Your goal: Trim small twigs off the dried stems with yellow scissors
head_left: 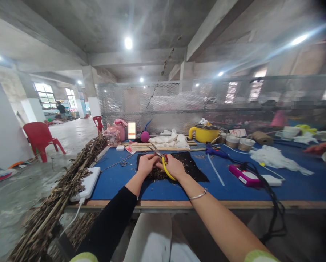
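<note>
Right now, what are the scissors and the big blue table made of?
The scissors in the right hand: thin grey blades, probably metal; glossy yellow handles, probably plastic. The table: matte blue top, perhaps a covering or paint; its pale brown front edge looks like wooden board.

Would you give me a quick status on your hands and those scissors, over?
Right hand shut on yellow scissors. Left hand bunched at the blades, over black cloth. Dried stalks lie off left, apart.
</note>
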Demonstrator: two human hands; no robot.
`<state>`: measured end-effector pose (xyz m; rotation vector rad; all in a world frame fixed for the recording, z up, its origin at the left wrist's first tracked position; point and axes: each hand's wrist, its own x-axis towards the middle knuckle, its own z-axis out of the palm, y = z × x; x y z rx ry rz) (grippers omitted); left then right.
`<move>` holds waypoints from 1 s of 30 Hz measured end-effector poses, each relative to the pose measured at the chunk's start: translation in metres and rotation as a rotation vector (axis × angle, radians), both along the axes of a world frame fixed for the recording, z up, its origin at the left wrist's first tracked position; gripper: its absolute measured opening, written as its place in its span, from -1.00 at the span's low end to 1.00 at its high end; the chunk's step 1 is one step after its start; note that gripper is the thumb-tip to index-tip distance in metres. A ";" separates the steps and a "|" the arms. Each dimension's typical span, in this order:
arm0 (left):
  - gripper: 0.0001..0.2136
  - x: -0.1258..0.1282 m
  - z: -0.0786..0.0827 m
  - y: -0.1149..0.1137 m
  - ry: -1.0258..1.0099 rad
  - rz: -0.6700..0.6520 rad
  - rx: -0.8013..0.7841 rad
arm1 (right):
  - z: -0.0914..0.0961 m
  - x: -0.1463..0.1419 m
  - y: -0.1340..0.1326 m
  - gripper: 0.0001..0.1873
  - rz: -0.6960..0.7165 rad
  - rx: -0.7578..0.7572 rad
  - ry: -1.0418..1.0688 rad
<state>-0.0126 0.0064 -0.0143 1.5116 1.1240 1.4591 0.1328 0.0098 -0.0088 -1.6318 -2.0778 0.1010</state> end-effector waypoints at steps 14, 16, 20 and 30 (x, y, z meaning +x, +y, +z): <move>-0.73 0.002 0.005 -0.003 -0.006 0.013 -0.020 | 0.001 0.000 0.000 -0.39 -0.020 -0.021 0.017; -0.72 0.002 0.003 -0.002 -0.009 0.003 -0.022 | 0.002 0.000 -0.001 -0.39 -0.026 -0.016 0.025; -0.70 0.002 -0.001 0.005 -0.057 -0.004 -0.038 | 0.002 -0.001 -0.002 -0.43 -0.014 -0.018 0.056; -0.77 0.002 -0.003 0.007 -0.069 -0.057 0.040 | -0.002 -0.002 0.001 -0.37 -0.009 -0.028 0.006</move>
